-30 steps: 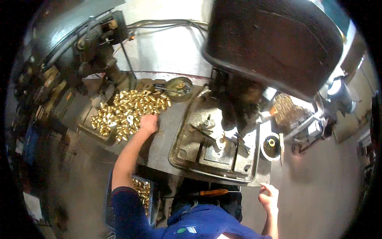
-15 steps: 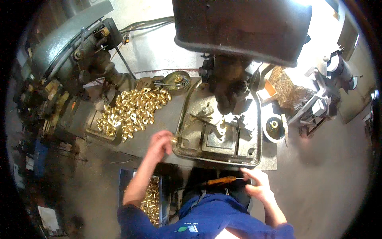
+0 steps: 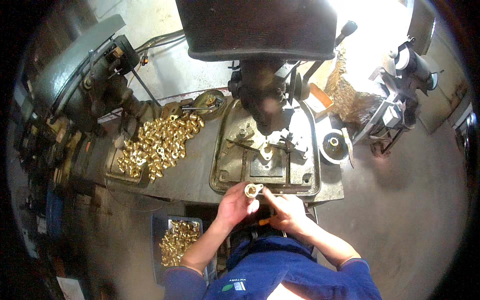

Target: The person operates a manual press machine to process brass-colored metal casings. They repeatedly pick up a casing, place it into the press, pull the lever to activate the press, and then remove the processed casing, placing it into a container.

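Note:
Just in front of the machine table's near edge, my left hand (image 3: 234, 206) is closed around a flanged brass fitting (image 3: 253, 190), its open bore facing up. My right hand (image 3: 287, 211) meets it from the right, index finger against the flange and the other fingers curled. An orange handle (image 3: 264, 221) shows below, between the hands; whether the right hand touches it is hidden. Beyond them, another brass fitting (image 3: 266, 152) sits on the drill press table (image 3: 232, 181), beneath the dark spindle head (image 3: 270, 107).
Brass fittings (image 3: 160, 142) lie heaped on the bench at the left. Below it, a blue bin (image 3: 158, 250) contains more brass pieces. A round dish (image 3: 212, 102) with tools stands behind the heap. Right of the press are a white bucket (image 3: 327, 156) and a brush (image 3: 345, 100).
My left hand has moved right from beside the machine table, bringing the brass fitting. My right hand has come left to meet it. The whole view has shifted slightly.

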`<state>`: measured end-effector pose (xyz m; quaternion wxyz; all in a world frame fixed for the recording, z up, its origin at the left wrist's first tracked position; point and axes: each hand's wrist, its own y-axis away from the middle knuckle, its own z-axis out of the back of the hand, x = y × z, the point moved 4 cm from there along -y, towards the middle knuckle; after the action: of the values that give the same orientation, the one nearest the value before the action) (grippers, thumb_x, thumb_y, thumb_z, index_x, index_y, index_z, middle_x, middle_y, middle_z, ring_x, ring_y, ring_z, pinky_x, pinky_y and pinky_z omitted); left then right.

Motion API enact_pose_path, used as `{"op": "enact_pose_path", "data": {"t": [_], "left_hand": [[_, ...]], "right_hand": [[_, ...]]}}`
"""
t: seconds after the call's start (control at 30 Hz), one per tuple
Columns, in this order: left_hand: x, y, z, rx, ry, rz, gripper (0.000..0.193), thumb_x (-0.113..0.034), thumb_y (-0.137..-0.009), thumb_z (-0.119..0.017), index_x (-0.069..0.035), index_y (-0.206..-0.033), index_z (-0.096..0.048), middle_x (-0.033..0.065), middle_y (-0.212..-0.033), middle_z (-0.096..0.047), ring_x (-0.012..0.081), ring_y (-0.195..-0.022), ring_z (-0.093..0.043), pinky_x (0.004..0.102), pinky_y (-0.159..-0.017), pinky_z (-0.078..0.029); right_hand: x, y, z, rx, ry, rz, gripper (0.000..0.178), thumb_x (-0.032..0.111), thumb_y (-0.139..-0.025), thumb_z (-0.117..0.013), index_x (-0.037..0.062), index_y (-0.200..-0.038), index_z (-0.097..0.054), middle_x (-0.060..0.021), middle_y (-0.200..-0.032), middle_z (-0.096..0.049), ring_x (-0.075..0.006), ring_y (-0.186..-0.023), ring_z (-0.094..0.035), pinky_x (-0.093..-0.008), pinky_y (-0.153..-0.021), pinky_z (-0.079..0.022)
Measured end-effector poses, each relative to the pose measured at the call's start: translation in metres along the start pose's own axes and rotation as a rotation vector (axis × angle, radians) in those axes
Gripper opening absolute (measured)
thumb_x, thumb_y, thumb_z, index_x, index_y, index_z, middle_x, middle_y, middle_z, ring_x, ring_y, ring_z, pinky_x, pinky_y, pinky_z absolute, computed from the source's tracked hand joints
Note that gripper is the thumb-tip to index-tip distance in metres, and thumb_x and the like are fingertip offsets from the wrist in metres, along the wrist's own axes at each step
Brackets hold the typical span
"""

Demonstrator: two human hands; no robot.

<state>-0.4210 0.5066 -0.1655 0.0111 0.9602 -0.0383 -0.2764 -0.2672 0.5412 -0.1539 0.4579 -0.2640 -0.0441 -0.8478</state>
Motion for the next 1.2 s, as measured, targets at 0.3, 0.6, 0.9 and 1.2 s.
{"op": "enact_pose_path", "data": {"t": [0.3, 0.6, 0.9, 1.2], "left_hand": [[-0.026, -0.065, 0.011, -0.17, -1.246, -0.204, 0.021, -0.015, -0.085, -0.062, -0.001, -0.099, -0.058, 0.0055, -0.073, -0.059, 0.0154, -0.056, -0.056, 0.031, -0.05, -0.043], [-0.029, -0.119, -0.003, 0.005, -2.028, -0.544, 0.018, -0.019, -0.076, -0.065, -0.006, -0.087, -0.061, 0.0109, -0.071, -0.059, 0.0278, -0.065, -0.059, 0.0374, -0.056, -0.045], [-0.028, -0.14, 0.0, -0.081, -2.123, -0.601, 0.021, -0.03, -0.074, -0.067, -0.01, -0.071, -0.061, 0.0085, -0.06, -0.058, 0.0285, -0.057, -0.059, 0.0392, -0.049, -0.043], [-0.032, -0.139, 0.012, -0.11, -2.011, -0.521, 0.023, -0.03, -0.072, -0.069, -0.009, -0.068, -0.06, 0.0089, -0.055, -0.056, 0.0285, -0.051, -0.057, 0.0387, -0.046, -0.042]], "right_hand": [[-0.04, 0.053, 0.017, -0.036, -0.158, -0.074, 0.059, 0.015, -0.057, -0.069, 0.0093, -0.114, -0.057, -0.0094, -0.084, -0.062, -0.0268, -0.075, -0.057, -0.0354, -0.068, -0.047], [-0.072, 0.088, 0.017, -0.079, -0.322, -0.229, 0.048, 0.018, -0.061, -0.066, 0.008, -0.107, -0.061, -0.0099, -0.083, -0.063, -0.0276, -0.075, -0.058, -0.0357, -0.07, -0.047], [-0.078, 0.076, 0.027, -0.135, -0.333, -0.151, 0.047, 0.016, -0.06, -0.066, 0.0068, -0.106, -0.062, -0.0097, -0.082, -0.063, -0.027, -0.074, -0.06, -0.0352, -0.069, -0.047], [-0.079, 0.02, 0.141, -0.347, -0.165, 0.041, 0.048, 0.005, -0.057, -0.054, 0.0028, -0.104, -0.062, -0.0091, -0.08, -0.066, -0.021, -0.074, -0.063, -0.0319, -0.072, -0.05]]}}
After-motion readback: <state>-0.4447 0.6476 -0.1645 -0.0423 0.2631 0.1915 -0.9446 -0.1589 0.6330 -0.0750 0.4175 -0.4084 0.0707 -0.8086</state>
